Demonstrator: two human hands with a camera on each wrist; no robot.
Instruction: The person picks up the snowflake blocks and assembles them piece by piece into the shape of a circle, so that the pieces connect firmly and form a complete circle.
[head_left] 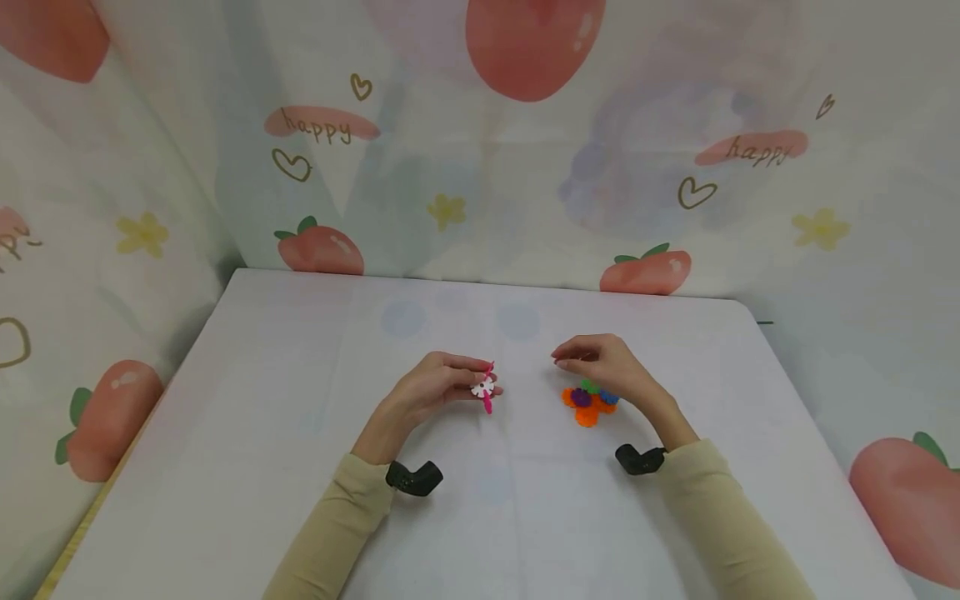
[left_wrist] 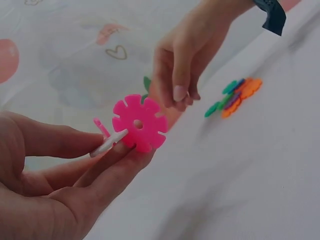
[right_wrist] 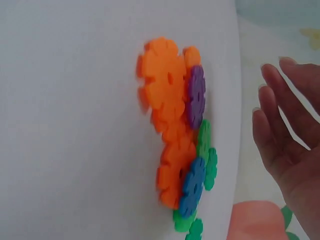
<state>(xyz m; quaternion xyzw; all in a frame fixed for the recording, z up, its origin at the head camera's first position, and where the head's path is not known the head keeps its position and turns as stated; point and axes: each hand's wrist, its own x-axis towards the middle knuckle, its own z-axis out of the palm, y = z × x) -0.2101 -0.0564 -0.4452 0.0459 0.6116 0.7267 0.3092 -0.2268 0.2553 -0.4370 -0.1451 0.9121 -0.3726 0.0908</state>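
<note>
My left hand (head_left: 433,390) pinches a white notched snowflake disc (left_wrist: 107,144) between thumb and fingers, above the table. Joined to that disc is a pink snowflake disc (left_wrist: 149,114), which faces the left wrist camera, and another pink piece (left_wrist: 101,127) shows edge-on behind it. My right hand (head_left: 611,365) hovers with loosely bent fingers and nothing between them. Just below it lies a small pile of snowflake discs: orange ones (right_wrist: 162,75), a purple one (right_wrist: 196,100), a blue one (right_wrist: 192,187) and several green ones (right_wrist: 204,142), some overlapping others.
A white-covered table (head_left: 480,533) carries everything. Its back edge meets a fabric backdrop (head_left: 480,167) printed with peaches, hearts and the word happy; more of this fabric hangs at both sides. Each wrist wears a black band device (head_left: 415,478).
</note>
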